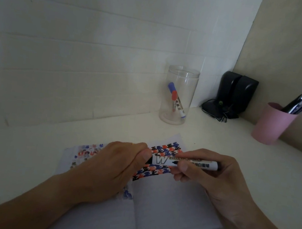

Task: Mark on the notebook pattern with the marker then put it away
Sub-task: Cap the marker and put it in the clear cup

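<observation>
An open notebook (168,209) lies on the white desk in front of me, its right page carrying a band of black, red and blue marks (162,150). Above that band I hold a black marker (171,160) level with both hands. My right hand (213,176) grips its white barrel. My left hand (112,168) closes around the marker's left end, so that end is hidden and I cannot tell whether the cap is on or off.
A clear plastic jar (179,96) with a blue and a red marker inside stands behind the notebook. A pink cup (271,124) of pens is at the right, black speakers (235,92) with cables in the corner. A white wall borders the desk on the left.
</observation>
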Motion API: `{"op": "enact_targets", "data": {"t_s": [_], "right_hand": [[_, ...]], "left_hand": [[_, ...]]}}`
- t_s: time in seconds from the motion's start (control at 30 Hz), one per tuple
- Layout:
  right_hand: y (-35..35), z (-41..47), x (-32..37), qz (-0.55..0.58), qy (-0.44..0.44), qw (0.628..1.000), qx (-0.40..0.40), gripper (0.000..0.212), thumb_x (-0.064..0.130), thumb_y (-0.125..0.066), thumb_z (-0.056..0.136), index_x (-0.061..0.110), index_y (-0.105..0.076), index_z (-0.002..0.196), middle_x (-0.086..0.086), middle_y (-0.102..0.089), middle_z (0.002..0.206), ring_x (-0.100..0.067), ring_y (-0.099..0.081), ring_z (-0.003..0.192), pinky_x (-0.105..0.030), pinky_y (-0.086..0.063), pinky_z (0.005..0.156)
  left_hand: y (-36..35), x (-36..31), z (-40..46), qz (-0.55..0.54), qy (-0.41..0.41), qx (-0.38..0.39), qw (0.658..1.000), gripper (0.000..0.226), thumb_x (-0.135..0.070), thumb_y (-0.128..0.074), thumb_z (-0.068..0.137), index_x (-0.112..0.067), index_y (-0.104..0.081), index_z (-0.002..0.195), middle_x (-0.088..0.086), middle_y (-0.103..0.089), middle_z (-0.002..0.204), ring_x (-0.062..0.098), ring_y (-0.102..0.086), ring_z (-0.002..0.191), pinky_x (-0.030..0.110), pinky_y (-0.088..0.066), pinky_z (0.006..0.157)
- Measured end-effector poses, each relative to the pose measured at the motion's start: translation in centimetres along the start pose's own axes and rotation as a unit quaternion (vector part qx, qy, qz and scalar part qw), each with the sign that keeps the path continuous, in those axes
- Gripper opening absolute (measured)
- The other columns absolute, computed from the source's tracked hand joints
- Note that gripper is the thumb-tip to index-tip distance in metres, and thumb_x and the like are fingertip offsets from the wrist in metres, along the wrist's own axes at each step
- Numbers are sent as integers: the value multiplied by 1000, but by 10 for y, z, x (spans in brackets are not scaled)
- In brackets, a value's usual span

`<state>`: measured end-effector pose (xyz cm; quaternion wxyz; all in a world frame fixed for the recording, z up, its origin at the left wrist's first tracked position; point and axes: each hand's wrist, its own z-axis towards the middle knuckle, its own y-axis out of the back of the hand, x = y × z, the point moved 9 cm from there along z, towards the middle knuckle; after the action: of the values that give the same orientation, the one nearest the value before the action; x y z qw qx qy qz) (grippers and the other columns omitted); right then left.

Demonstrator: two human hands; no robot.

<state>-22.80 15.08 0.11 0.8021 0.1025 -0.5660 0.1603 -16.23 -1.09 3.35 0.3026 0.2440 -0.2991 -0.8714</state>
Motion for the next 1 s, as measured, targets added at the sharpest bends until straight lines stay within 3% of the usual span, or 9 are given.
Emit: {"op": "enact_targets", "data": {"t_s": [0.07, 0.17, 0.27, 0.37, 0.53, 0.63, 0.7, 0.8, 1.0], "right_hand": [[0, 0, 3, -5, 0, 1000, 5, 18, 2, -75, 73, -4, -79, 90, -24, -78, 77, -33, -76, 66, -29, -61, 60], [-9, -2, -4, -51, -35, 997, 46, 14, 7, -80, 72, 4, -77, 85, -18, -81, 80, -21, -75, 64, -22, -57, 56], [-20, -6, -16, -87, -84, 987, 107, 21, 8, -79, 77, 3, -65, 92, -16, -82, 89, -11, -69, 60, -19, -50, 53], [-24, -7, -19, -42, -112, 984, 129, 29, 8, -74, 80, 0, -61, 105, -24, -80, 96, -27, -77, 93, -31, -60, 81], [-13, -3, -28, 54, -159, 983, 78, 57, -8, -64, 88, 20, -55, 137, -26, -76, 103, -34, -74, 93, -35, -59, 77], [-6, 0, -34, 60, -178, 982, 31, 74, -10, -65, 86, 31, -46, 144, -27, -74, 105, -39, -72, 96, -50, -59, 87], [-6, 6, -29, 53, -182, 982, 7, 75, -10, -65, 86, 32, -44, 145, -31, -72, 110, -38, -73, 97, -46, -61, 83], [-7, 35, 2, 17, -133, 991, -19, 73, -6, -68, 87, 29, -40, 145, -29, -72, 113, -33, -77, 94, -38, -63, 79], [33, 130, 102, -116, 119, 955, -244, 56, 1, -65, 90, 23, -35, 132, -23, -74, 93, -29, -75, 84, -38, -62, 81]], "left_hand": [[4, -3, 3, 5, -16, 2, 1000, 41, -37, -17, 108, -12, -46, 93, 12, -70, 70, 18, -50, 73, 35, -43, 64], [1, 23, 5, -18, 83, 50, 995, 34, -52, -33, 101, -28, -49, 85, -17, -58, 71, 5, -53, 64, 19, -37, 56], [-1, 32, 2, 40, 92, 56, 993, 36, -57, -37, 96, -26, -54, 89, -16, -57, 75, 8, -54, 68, 20, -38, 60], [-4, 32, 2, 76, 90, 56, 991, 36, -53, -32, 100, -26, -56, 96, -11, -60, 83, 9, -55, 72, 22, -40, 67], [-2, 43, -1, 83, 118, 69, 987, 46, -53, -22, 102, -28, -59, 116, -10, -67, 110, 9, -60, 96, 31, -46, 85], [-6, 45, -1, 113, 101, 92, 984, 41, -50, -25, 103, -30, -58, 116, -12, -66, 106, 8, -58, 94, 32, -46, 83], [-6, 47, -2, 131, 97, 95, 982, 39, -51, -26, 103, -31, -58, 115, -15, -63, 97, 7, -55, 88, 31, -46, 80], [-6, 48, -4, 141, 93, 94, 981, 40, -52, -26, 103, -32, -58, 115, -16, -61, 93, 6, -54, 86, 30, -45, 80], [-4, 49, -2, 146, 88, 86, 982, 40, -50, -30, 102, -28, -60, 116, -13, -62, 90, 10, -56, 85, 31, -46, 77]]}}
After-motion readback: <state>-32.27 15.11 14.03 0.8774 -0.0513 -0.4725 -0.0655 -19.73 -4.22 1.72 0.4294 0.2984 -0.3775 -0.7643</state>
